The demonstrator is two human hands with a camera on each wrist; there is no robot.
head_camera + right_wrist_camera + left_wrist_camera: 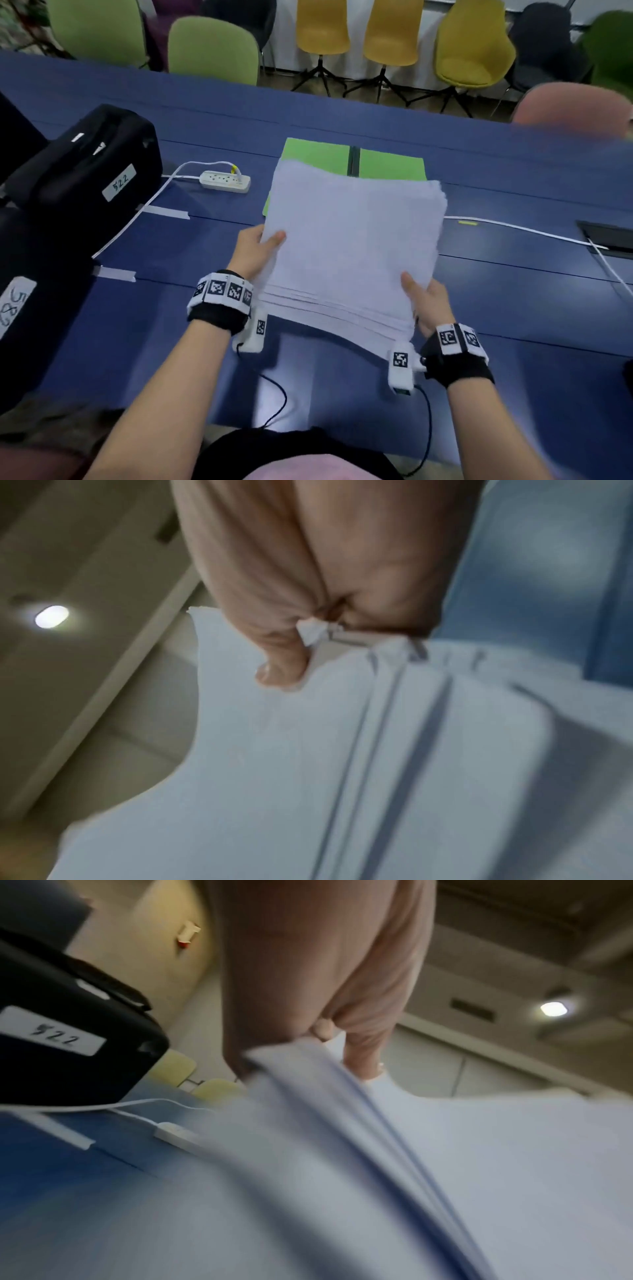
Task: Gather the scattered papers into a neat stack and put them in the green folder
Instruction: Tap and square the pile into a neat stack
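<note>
The papers (352, 240) are already gathered in one stack, and the stack is lifted above the table (513, 308). It is tilted: the near edge is low, the far edge rises toward the folder (390, 164). The sheets are not fully even; at the near edge they step out one under another, and in both wrist views the layers fan apart.

The left hand (255, 253) grips the left side of the stack, thumb on top. The right hand (428, 308) grips the near right corner, also thumb on top; the fingers below are hidden in the head view.

The folder lies open and flat on the table, straight ahead of the hands, partly hidden behind the stack. Its dark spine runs away from the person, and the long side of the stack runs the same way. Both hands seem about equally near to it, so probably the coming move is a short push forward and down onto the folder. The left half sits more directly behind the stack.

A power strip (226, 181) lies left of the folder, and a black case (85, 164) further left.
</note>
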